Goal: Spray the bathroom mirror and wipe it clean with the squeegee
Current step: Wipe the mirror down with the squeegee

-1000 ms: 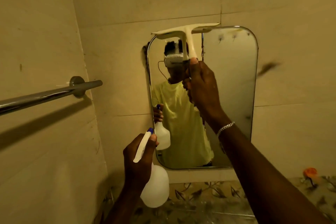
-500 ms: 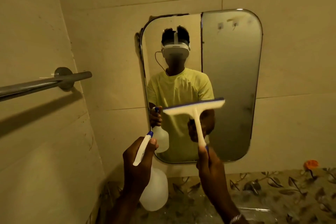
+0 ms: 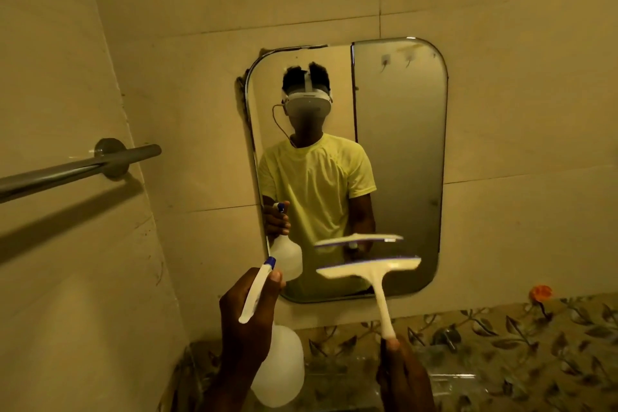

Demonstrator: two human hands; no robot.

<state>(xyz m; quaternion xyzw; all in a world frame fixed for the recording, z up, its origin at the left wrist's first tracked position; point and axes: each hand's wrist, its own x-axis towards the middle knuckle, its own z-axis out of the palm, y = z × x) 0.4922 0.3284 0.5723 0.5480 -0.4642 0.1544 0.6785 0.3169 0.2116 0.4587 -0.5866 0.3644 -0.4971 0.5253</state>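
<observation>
**Squeegee low on the mirror, sprayer held ready**

Right hand (image 3: 403, 375), lower centre-right of frame, closed around the end of the white plastic T-shaped squeegee (image 3: 371, 273). Blade sits level across the lower part of the rounded-corner wall mirror (image 3: 401, 150), its reflection just above; contact with the glass cannot be confirmed. Level blade likely meant to clear a full-width strip.

Left hand (image 3: 244, 321), lower centre, wrapped around the neck of the translucent white spray bottle with blue-tipped nozzle (image 3: 267, 344), nozzle aimed up toward the glass. Probably kept in hand for re-wetting.

Chrome towel bar (image 3: 80, 167) at left. Leaf-patterned tile ledge (image 3: 501, 338) below the mirror.
</observation>
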